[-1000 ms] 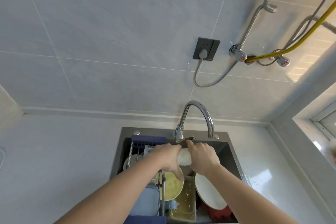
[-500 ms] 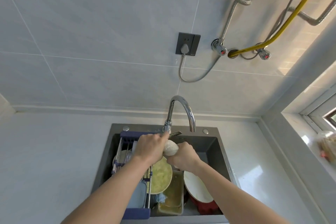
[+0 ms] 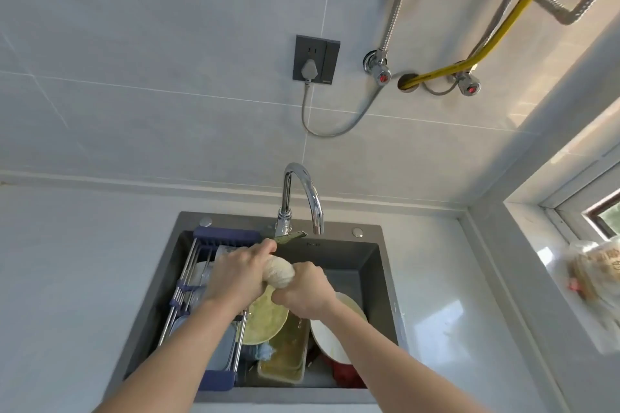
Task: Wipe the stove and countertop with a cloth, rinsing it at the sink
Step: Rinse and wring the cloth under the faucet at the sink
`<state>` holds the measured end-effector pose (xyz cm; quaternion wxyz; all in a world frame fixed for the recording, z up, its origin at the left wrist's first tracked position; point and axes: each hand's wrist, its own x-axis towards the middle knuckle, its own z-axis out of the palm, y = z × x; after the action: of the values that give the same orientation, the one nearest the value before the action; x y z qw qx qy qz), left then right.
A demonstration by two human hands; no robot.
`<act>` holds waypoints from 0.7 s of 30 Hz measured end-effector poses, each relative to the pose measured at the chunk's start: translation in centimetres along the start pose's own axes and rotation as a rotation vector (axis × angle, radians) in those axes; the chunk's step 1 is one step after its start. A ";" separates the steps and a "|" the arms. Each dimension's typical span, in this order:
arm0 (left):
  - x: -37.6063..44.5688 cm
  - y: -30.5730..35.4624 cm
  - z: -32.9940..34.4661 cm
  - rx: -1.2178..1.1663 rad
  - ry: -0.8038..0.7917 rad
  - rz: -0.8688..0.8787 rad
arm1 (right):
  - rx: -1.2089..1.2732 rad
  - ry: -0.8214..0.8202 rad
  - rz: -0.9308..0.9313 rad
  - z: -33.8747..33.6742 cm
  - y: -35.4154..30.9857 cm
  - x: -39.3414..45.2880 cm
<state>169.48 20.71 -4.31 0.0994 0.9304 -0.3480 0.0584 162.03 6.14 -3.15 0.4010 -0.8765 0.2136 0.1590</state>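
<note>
We stand at the dark sink [image 3: 375,265], its basin crowded with a drying rack [image 3: 188,282] on the left and dirty plates [image 3: 265,318] and a container below our hands. The curved faucet [image 3: 303,191] rises behind, its spout opening just beyond and above our knuckles; we see no water running from it.

Over the middle of the basin we hold the cloth [image 3: 278,273], wrung into a tight pale roll. Its long axis runs from upper left to lower right, bridging our two fists. Our left hand [image 3: 240,273] is clenched round the upper-left end, our right hand [image 3: 303,292] round the lower-right end, both close together. Neither is clearly nearer the cloth; the left sits closer to the faucet lever.

The twist, we judge, turns on that axis: each fist rotating opposite ways along it.

Against half a second ago, the view has shifted so the window shows more, and the exposed cloth bulges fatter between our fists.
</note>
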 end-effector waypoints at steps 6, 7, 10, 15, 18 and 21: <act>0.3 0.5 0.7 -0.055 -0.010 -0.101 | -0.419 0.249 -0.262 -1.5 2.7 -0.1; 0.3 0.6 0.9 -0.039 -0.039 -0.103 | -0.419 0.256 -0.275 -1.7 3.1 -0.2; 0.5 2.1 0.5 -0.081 -0.131 -0.126 | -0.377 0.307 -0.240 -1.9 4.0 -0.8; 1.8 3.4 -0.9 -0.450 -0.374 -0.235 | -0.225 0.452 -0.101 -3.8 3.6 -2.9; 1.6 3.7 -1.5 -0.741 -0.412 -0.185 | -0.083 0.535 -0.035 -4.5 3.8 -5.1; 0.3 3.9 -2.0 -0.853 -0.444 -0.089 | -0.186 0.591 -0.009 -4.0 4.2 -7.7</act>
<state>167.07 18.06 -1.73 0.3980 0.8105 -0.3136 -0.2938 153.73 2.49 0.16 0.2401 -0.9187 0.3017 -0.0857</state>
